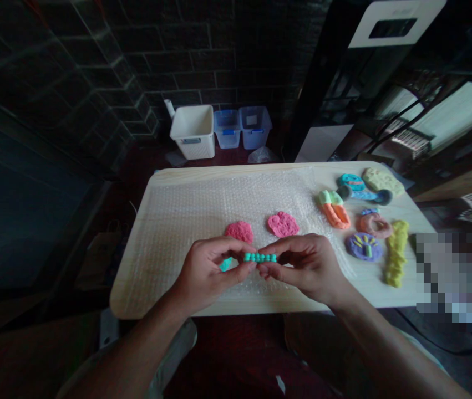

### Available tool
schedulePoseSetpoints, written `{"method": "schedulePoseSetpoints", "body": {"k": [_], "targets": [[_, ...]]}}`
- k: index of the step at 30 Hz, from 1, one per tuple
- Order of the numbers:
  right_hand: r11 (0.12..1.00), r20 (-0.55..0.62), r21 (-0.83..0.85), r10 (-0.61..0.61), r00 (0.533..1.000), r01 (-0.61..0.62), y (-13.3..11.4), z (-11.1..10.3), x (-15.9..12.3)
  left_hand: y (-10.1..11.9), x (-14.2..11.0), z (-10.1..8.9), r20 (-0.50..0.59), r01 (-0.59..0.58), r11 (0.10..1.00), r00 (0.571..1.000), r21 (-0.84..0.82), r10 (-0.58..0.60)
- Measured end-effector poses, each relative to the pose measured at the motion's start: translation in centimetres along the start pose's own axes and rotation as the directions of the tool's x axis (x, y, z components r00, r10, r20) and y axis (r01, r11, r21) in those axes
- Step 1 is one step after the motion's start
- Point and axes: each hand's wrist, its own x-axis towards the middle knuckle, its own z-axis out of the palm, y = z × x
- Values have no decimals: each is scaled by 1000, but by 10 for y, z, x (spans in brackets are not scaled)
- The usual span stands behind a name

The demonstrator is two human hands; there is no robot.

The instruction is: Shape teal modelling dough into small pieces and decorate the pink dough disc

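Observation:
Between my two hands, above the front part of the table, is a short bumpy strip of teal modelling clay (260, 257), like small balls in two rows. My left hand (211, 271) pinches its left part with thumb and fingertips. The fingertips of my right hand (308, 266) close on its right part. A second teal lump (225, 264) shows behind my left fingers, partly hidden. Just beyond my left hand lies a pink clay piece (239, 231), its lower edge covered. Another flattened pink clay piece (283, 224) lies beyond my right hand.
Bubble wrap (186, 221) covers much of the wooden table (136, 299). Coloured clay shapes crowd the right side, including an orange-green loop (335, 210), a purple disc (364, 246) and a yellow strip (396, 254). A white bin (194, 133) and blue-clipped tubs (255, 127) stand behind.

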Motion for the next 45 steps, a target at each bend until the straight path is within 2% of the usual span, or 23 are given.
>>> {"method": "schedulePoseSetpoints", "body": {"k": [6,10,13,15,18,21,26,32,35,38,41,45], "targets": [[999,-1,-44,-17,1000,17,6,-2,2,2,3,0,9,-25,994,1000,103,24],[996,8,-92,2,1000,-1,13,-9,2,8,6,-11,-23,-60,969,997,238,68],[968,35,-252,22,999,-13,14,-16,1,7,6,-26,-126,-9,956,991,293,47],[911,73,-412,19,997,13,13,-20,-1,3,4,-35,-158,32,923,987,384,31],[782,124,-615,-31,992,102,15,-24,-2,-4,0,-44,-97,24,823,994,568,39],[672,156,-718,-100,983,182,20,-26,-1,-10,-5,-47,0,-11,752,1000,659,14],[599,145,-785,-71,987,158,30,-26,0,-16,-12,-43,99,1,719,990,695,-97],[573,161,-800,-79,984,177,39,-25,3,-20,-10,-39,179,-22,741,975,671,-133],[562,172,-807,-67,983,180,41,-25,4,-15,-7,-39,116,8,767,987,641,-107],[569,152,-807,-59,987,159,35,-27,2,-9,-5,-41,3,77,845,996,529,-93],[610,81,-783,-94,992,122,24,-31,-1,-5,-5,-42,-33,129,943,992,307,-125],[731,-137,-683,-107,985,-16,13,-36,-5,-1,-9,-35,-51,181,982,983,54,-179]]}}
